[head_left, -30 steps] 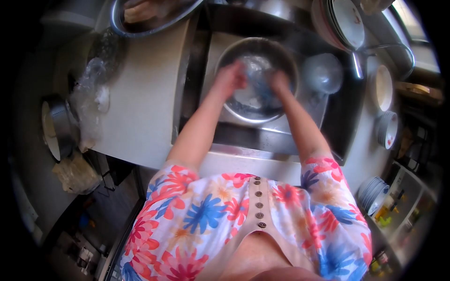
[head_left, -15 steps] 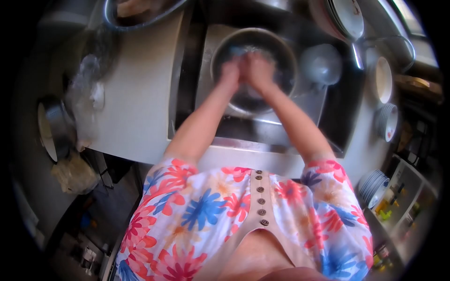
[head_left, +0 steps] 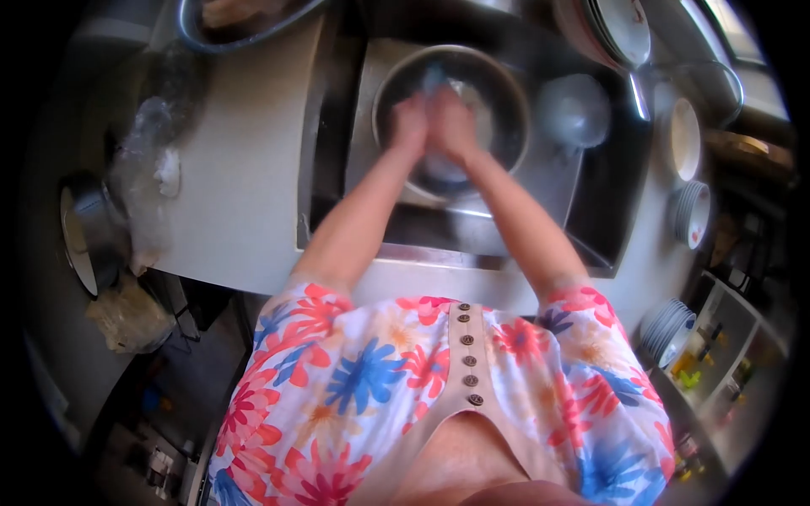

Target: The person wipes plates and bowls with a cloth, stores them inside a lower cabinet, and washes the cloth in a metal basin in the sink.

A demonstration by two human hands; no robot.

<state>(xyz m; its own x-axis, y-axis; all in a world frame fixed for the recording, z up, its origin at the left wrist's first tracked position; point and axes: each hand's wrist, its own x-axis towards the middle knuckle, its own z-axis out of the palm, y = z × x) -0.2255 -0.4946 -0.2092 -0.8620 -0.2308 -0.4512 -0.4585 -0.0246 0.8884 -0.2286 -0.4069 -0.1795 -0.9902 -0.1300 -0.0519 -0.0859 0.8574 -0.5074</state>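
Note:
A round metal basin (head_left: 513, 143) sits in the steel sink (head_left: 557, 190), with something pale, perhaps water or suds, inside. Over the basin my left hand (head_left: 408, 122) and my right hand (head_left: 450, 122) are pressed together, their fingers closed. A small bluish cloth (head_left: 434, 78) shows at the fingertips and seems gripped between both hands; blur hides its outline. Right of the basin stands a translucent bowl (head_left: 575, 110) in the sink.
Stacked dishes (head_left: 623, 32) stand at the back right, a white bowl (head_left: 684, 139) and small bowls (head_left: 692, 215) along the right edge. On the left counter (head_left: 240, 160) lie plastic bags (head_left: 139, 173); a large metal bowl (head_left: 245, 40) is behind.
My hands were apart over the basin a second ago and have come together, then shifted slightly left. The bluish cloth moved from between them to beyond the fingertips.

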